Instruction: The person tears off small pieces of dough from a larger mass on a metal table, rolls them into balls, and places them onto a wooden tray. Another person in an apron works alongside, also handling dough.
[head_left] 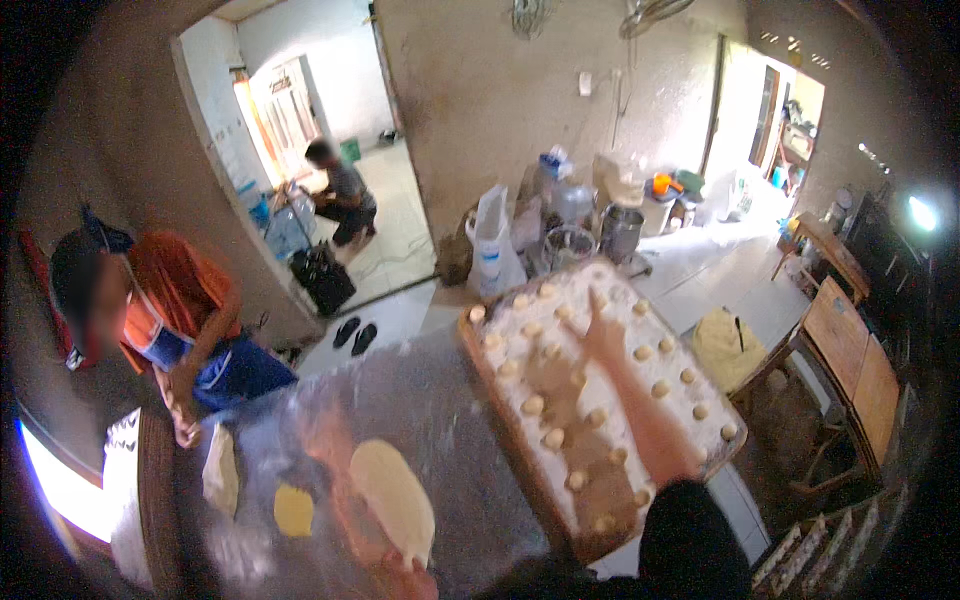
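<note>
- My right hand [603, 340], near four o'clock, is above the tray [605, 278] with fingers spread; I see nothing held in them.
- My left hand [405, 577], between six and seven o'clock, is at the low end of the dough [392, 490]; I cannot tell its grip, nor what is the long brown blur [347, 500] alongside.
- The balls [554, 438] sit apart on white powder, probably so they do not stick.
- The dough lies flat at seven o'clock, perhaps for easy reach.
- Table [480, 450] between dough and tray gives moving room; toward eight, the yellow piece [293, 510] narrows it.
</note>
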